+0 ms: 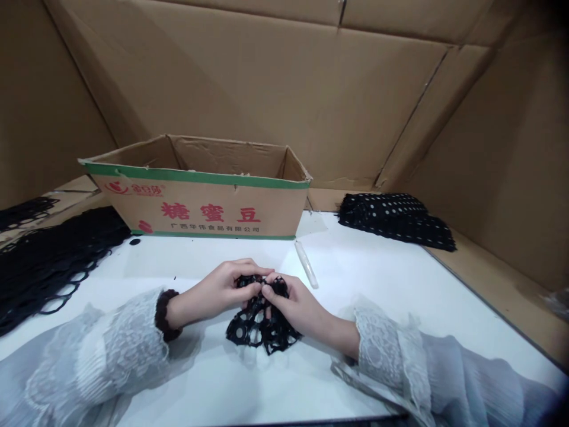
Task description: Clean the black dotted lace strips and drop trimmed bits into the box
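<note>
A small piece of black fabric with round holes [280, 338] is bunched up over the white table, below the cardboard box. My left hand [217, 290] pinches its upper left part between thumb and fingers. From the other side, my right hand [302, 305] grips the upper right part, thumb tip close to the left thumb. Both hands are closed on the cloth, and its lower end spreads out beneath them. The fingertips behind the fabric are partly hidden.
An open cardboard box [208, 204] stands behind the hands. Black perforated fabric [57, 255] is heaped at the left, and a folded dotted black stack [391, 216] lies back right. A whitish slim tool [306, 264] rests near the box. Cardboard walls [267, 83] enclose the table [377, 255].
</note>
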Available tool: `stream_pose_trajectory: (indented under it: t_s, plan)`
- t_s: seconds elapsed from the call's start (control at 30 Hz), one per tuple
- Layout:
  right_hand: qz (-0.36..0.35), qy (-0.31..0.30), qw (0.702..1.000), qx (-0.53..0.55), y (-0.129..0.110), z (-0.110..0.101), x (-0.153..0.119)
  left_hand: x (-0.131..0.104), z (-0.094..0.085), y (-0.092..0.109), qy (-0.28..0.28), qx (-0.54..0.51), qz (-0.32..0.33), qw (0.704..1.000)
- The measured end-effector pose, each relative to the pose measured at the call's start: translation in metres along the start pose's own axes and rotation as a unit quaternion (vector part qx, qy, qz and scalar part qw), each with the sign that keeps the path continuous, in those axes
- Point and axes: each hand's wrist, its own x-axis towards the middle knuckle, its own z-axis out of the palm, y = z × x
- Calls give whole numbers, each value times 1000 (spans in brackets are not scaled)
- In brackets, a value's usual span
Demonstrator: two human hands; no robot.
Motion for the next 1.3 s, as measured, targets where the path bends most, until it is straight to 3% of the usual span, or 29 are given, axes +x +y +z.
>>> stream_pose_trajectory:
  t_s: [0.1, 0.23, 0.3, 0.4, 0.5, 0.6, 0.7, 0.8, 1.07, 1.13, 1.3]
  plan:
    - [21, 9, 999, 23, -1, 1, 0, 0, -7, -1, 54, -45, -61, 996]
    - [79, 44, 994, 57, 1, 2, -1, 1, -25, -7, 247, -18, -135, 959]
    - [96, 50, 991, 73, 1, 2, -1, 1, -31, -9, 294, 1, -152, 944]
    - [104, 41, 990, 89, 1, 2, -1, -1, -29, -9, 247, 15, -131, 960]
    - [82, 22, 993, 78, -1, 1, -1, -3, -17, -7, 194, 66, -70, 976]
    - [70, 18, 995, 71, -2, 1, -1, -7, -8, -4, 196, 139, -25, 970]
    - [64, 15, 995, 69, -2, 1, 0, -10, -1, -1, 205, 177, -21, 962]
    - [49, 9, 997, 67, -3, 1, 0, -10, 4, 2, 173, 170, -18, 970]
    - [43, 13, 998, 48, -1, 2, -1, -6, 3, 0, 87, 36, -90, 991]
    - [54, 29, 997, 39, -2, 2, -1, -6, 1, 0, 100, 65, -74, 990]
    - [98, 80, 990, 61, -5, 3, 2, -6, -2, 0, 220, 183, -37, 957]
